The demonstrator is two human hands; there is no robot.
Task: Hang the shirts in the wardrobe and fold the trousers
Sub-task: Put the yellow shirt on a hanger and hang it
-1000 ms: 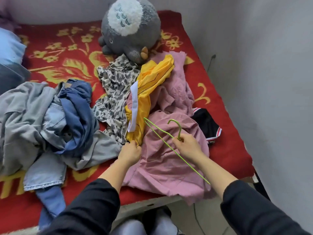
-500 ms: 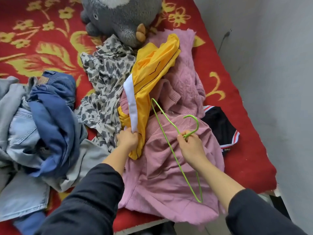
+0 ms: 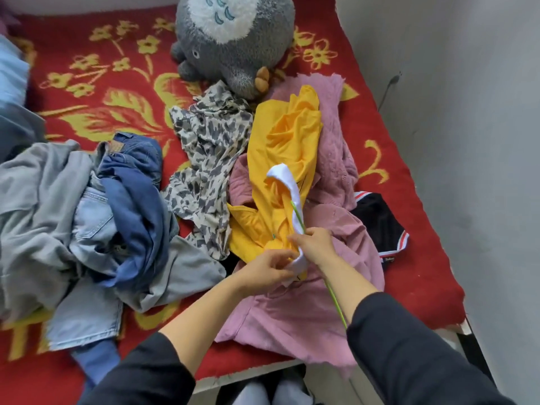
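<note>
On the red bed (image 3: 409, 176), atop the pink top (image 3: 295, 311), right hand (image 3: 314, 244) grips green wire hanger (image 3: 298, 215) inside yellow shirt (image 3: 286, 159); left hand (image 3: 270, 266) pinches its white collar (image 3: 287, 185); risk: the hanger tip could snag the fabric.
</note>
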